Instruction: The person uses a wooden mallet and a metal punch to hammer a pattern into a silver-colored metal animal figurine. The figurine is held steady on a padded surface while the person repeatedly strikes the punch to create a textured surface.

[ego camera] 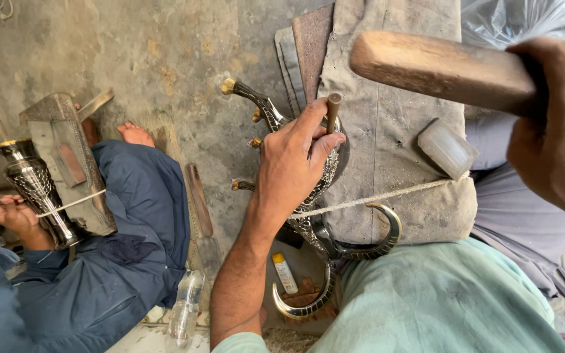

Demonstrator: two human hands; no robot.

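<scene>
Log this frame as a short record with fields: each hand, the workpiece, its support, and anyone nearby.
left hand: fingers pinch a small rod-like punch upright on the workpiece
right hand: grips a wooden mallet handle, raised above the work
workpiece: curved dark metal piece with engraved pattern and brass tips, tied down by a cord
support: grey padded block
nearby: a co-worker's hand holds an engraved metal vase
floor: plastic bottle, small tube

Probably metal-engraving workshop: mallet point(439, 68), vase point(34, 186)
</scene>
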